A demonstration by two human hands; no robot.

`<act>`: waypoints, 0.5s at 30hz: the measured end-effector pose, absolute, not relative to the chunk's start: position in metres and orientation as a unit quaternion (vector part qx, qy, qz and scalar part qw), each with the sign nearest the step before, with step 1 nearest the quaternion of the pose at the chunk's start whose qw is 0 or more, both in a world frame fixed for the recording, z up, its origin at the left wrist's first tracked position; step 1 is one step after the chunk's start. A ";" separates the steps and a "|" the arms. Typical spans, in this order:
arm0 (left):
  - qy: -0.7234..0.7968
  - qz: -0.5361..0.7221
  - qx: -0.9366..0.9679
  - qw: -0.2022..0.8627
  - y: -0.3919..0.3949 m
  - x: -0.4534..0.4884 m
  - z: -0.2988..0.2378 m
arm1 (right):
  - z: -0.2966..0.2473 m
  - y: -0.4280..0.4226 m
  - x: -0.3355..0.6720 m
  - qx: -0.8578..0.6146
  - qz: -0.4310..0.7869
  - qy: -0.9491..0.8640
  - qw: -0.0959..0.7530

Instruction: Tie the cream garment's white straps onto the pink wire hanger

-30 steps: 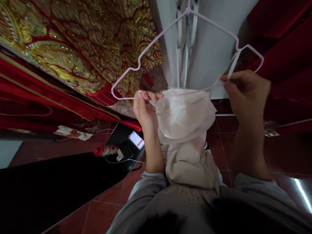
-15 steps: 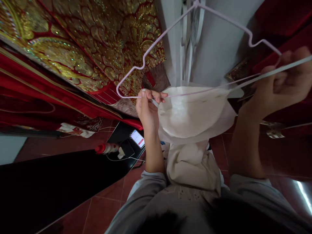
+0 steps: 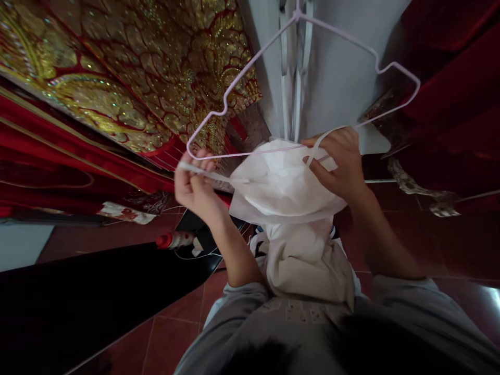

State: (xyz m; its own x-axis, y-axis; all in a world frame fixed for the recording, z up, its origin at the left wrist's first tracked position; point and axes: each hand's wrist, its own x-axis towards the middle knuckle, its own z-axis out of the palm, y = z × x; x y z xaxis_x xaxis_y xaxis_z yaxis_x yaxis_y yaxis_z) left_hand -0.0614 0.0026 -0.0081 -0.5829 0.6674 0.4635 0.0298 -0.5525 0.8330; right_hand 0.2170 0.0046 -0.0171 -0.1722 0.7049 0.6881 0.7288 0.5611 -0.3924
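A pale pink wire hanger [image 3: 242,73] hangs in front of me, its lower bar crossing above a white layered cloth [image 3: 285,187] with narrow straps. My left hand [image 3: 199,182], slightly blurred, is at the hanger's left corner with curled fingers around a white strap [image 3: 219,175] that stretches to the cloth. My right hand [image 3: 339,161] is at the right part of the lower bar, and another white strap [image 3: 320,140] loops over its fingers and down to the thumb. Its fingertips also touch or lie close to the bar. Beige fabric [image 3: 308,265] hangs below the white cloth.
Red garments with gold sequins [image 3: 156,67] hang at the left, dark red cloth [image 3: 453,78] at the right. Behind the hanger are pale doors with white handles [image 3: 291,78]. On a black table [image 3: 97,291] lie a red-capped bottle [image 3: 174,240] and a cable.
My right hand has come inward from the far right, and the strap in it is slack instead of taut. My left hand has moved left to the hanger's corner, with a strap across it.
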 end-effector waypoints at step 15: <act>0.432 0.579 0.665 0.189 0.039 -0.055 0.068 | -0.005 -0.009 0.224 -0.494 -0.014 -0.764 0.414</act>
State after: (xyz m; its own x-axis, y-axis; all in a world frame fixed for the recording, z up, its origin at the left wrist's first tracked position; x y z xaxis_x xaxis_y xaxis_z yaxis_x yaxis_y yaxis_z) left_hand -0.0546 0.0393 0.0681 -0.0438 0.7939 0.6065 0.3566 -0.5546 0.7518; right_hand 0.2236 -0.0089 -0.0045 -0.1682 0.7435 0.6472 0.7667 0.5114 -0.3882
